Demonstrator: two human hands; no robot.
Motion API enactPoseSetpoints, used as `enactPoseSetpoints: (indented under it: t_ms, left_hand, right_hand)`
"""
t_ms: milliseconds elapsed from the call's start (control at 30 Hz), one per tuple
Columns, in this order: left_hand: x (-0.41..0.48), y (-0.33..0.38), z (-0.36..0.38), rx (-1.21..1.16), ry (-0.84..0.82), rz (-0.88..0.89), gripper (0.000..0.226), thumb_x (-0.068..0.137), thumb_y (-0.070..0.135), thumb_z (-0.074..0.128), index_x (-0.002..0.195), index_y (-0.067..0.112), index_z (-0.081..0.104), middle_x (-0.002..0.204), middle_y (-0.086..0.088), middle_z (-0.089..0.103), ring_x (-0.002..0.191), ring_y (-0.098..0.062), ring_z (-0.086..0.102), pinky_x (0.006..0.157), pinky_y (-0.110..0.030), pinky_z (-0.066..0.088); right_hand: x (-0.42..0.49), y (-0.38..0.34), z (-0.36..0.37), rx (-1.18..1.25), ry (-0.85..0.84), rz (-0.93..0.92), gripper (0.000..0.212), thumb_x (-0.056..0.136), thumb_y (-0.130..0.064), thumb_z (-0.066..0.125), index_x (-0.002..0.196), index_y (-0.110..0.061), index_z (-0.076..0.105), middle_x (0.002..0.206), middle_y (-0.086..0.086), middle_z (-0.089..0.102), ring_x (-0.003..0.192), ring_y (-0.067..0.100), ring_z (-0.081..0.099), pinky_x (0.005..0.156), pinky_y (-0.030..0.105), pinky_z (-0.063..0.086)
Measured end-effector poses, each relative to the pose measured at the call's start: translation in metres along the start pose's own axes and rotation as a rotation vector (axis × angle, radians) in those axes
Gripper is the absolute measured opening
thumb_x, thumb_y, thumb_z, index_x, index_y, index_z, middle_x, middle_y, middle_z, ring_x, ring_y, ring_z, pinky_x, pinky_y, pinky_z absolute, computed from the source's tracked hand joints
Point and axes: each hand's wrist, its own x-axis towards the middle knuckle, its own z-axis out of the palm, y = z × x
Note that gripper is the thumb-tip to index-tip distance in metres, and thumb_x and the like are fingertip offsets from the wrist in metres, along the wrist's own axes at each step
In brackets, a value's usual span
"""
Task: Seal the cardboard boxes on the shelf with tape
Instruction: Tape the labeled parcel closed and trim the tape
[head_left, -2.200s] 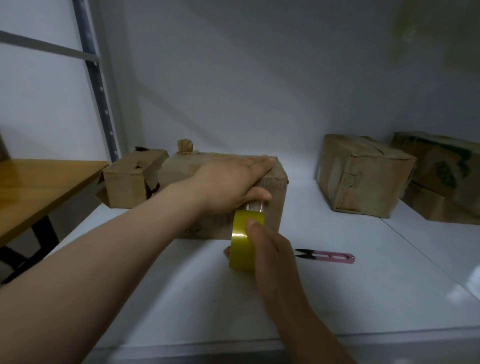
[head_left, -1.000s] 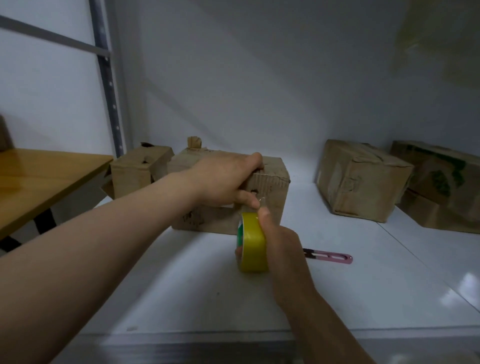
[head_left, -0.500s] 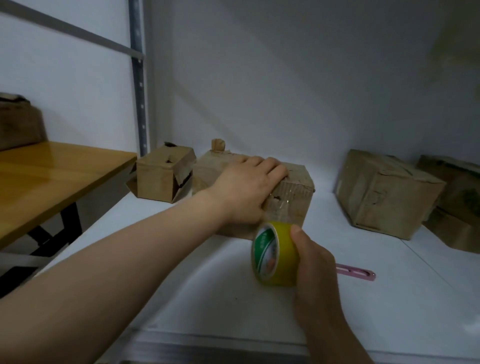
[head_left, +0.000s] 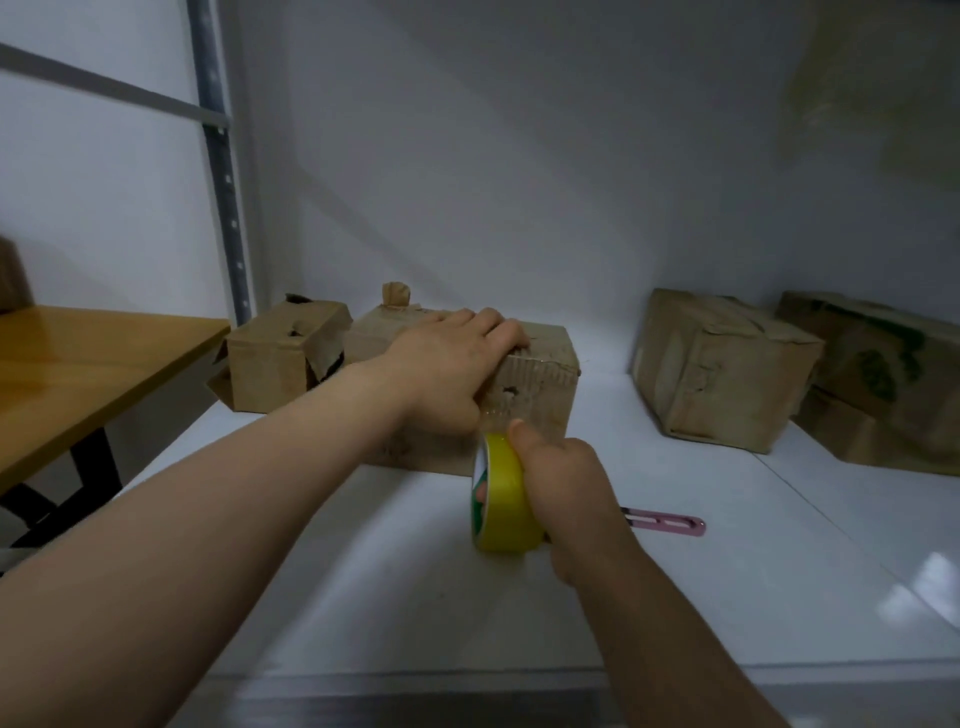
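A worn cardboard box (head_left: 540, 395) lies in the middle of the white shelf (head_left: 415, 587). My left hand (head_left: 447, 364) lies flat across its top near the front edge and presses it down, the thumb on the front face. Just in front of the box my right hand (head_left: 566, 483) grips a yellow roll of tape (head_left: 501, 499), thumb on top of the roll. A clear strip of tape runs from the roll up onto the box's front face.
A smaller torn box (head_left: 280, 358) stands at the back left. Two more boxes (head_left: 722, 374) (head_left: 883, 374) sit at the right. Pink snips (head_left: 670, 522) lie on the shelf right of my right hand. A wooden table (head_left: 78, 364) stands to the left.
My right hand has drawn the roll slightly down and toward me from the box's front face. My left hand has stayed pressing on the box top. The view has shifted right.
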Motion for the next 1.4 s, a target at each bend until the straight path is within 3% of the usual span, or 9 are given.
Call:
enactPoseSetpoints:
  t_ms: [100,267,533,667,867,1067,1133,1233,1400]
  left_hand:
    - [0.001,-0.001,-0.014,-0.134,-0.139,-0.044,0.068,0.086,0.050,0.064,0.143,0.031,0.032,0.137,0.003,0.042,0.124,-0.019,0.043,0.099,-0.036,0.031]
    - [0.004,0.010,0.003,-0.006,0.036,-0.106,0.065,0.085,0.067,0.057,0.135,0.029,0.039,0.135,0.002,0.046,0.123,-0.021,0.047,0.101,-0.041,0.036]
    - [0.008,0.011,0.015,0.075,0.173,-0.085,0.065,0.085,0.071,0.053,0.133,0.028,0.042,0.133,0.003,0.049,0.121,-0.021,0.051,0.098,-0.039,0.036]
    - [0.012,0.009,0.008,0.090,0.095,-0.091,0.085,0.070,0.075,0.067,0.136,0.029,0.038,0.137,0.003,0.045,0.123,-0.021,0.049,0.102,-0.040,0.035]
    - [0.008,0.014,0.017,0.174,0.179,-0.091,0.084,0.071,0.072,0.068,0.136,0.027,0.040,0.135,0.002,0.048,0.121,-0.022,0.050,0.098,-0.037,0.036]
    - [0.008,0.014,0.021,0.185,0.202,-0.084,0.077,0.075,0.070,0.066,0.134,0.027,0.041,0.133,0.001,0.049,0.119,-0.023,0.053,0.097,-0.039,0.038]
    - [0.007,0.013,0.021,0.186,0.196,-0.072,0.079,0.075,0.071,0.065,0.134,0.026,0.040,0.135,0.001,0.048,0.119,-0.023,0.052,0.098,-0.039,0.038]
    - [0.004,0.010,0.023,0.168,0.230,-0.051,0.082,0.073,0.074,0.065,0.135,0.026,0.042,0.135,0.001,0.051,0.118,-0.023,0.054,0.098,-0.039,0.039]
    - [0.003,0.005,0.032,0.170,0.359,-0.009,0.090,0.067,0.076,0.068,0.135,0.022,0.048,0.137,-0.003,0.055,0.127,-0.026,0.051,0.111,-0.046,0.031]
  right_hand:
    - [0.004,0.000,0.005,-0.038,-0.023,-0.019,0.031,0.103,-0.041,0.047,0.085,-0.017,0.052,0.070,0.004,0.063,0.035,0.001,0.059,0.041,0.012,0.045]
    - [0.011,0.004,0.017,-0.076,0.019,-0.039,0.041,0.095,-0.058,0.037,0.095,-0.022,0.057,0.091,0.012,0.075,0.071,0.027,0.075,0.081,0.045,0.061]
    - [0.029,-0.002,0.014,-0.051,-0.016,0.052,0.044,0.085,-0.055,0.044,0.104,-0.023,0.066,0.111,0.016,0.071,0.092,0.035,0.072,0.087,0.048,0.059]
    - [0.021,0.000,0.014,-0.001,-0.091,0.068,0.037,0.098,-0.047,0.049,0.123,-0.021,0.058,0.100,0.017,0.072,0.056,0.017,0.072,0.059,0.023,0.059]
    - [0.023,0.013,0.012,-0.025,-0.041,0.015,0.037,0.095,-0.057,0.044,0.101,-0.025,0.060,0.067,0.005,0.075,0.079,0.029,0.074,0.088,0.045,0.058]
    - [0.022,-0.001,0.005,-0.040,-0.026,0.061,0.044,0.099,-0.062,0.035,0.102,-0.025,0.059,0.087,0.011,0.071,0.073,0.024,0.072,0.077,0.040,0.059]
    - [0.020,-0.006,-0.011,-0.337,0.128,-0.061,0.051,0.101,-0.062,0.027,0.092,-0.022,0.056,0.087,0.005,0.063,0.075,0.018,0.061,0.072,0.034,0.046]
    - [0.030,-0.005,-0.028,-0.494,0.338,-0.208,0.046,0.098,-0.061,0.039,0.114,-0.019,0.049,0.113,0.003,0.063,0.097,0.024,0.060,0.079,0.035,0.042]
    - [0.041,0.004,-0.027,-0.488,0.149,-0.083,0.050,0.099,-0.062,0.034,0.115,-0.016,0.049,0.108,0.008,0.059,0.101,0.027,0.059,0.092,0.046,0.051]
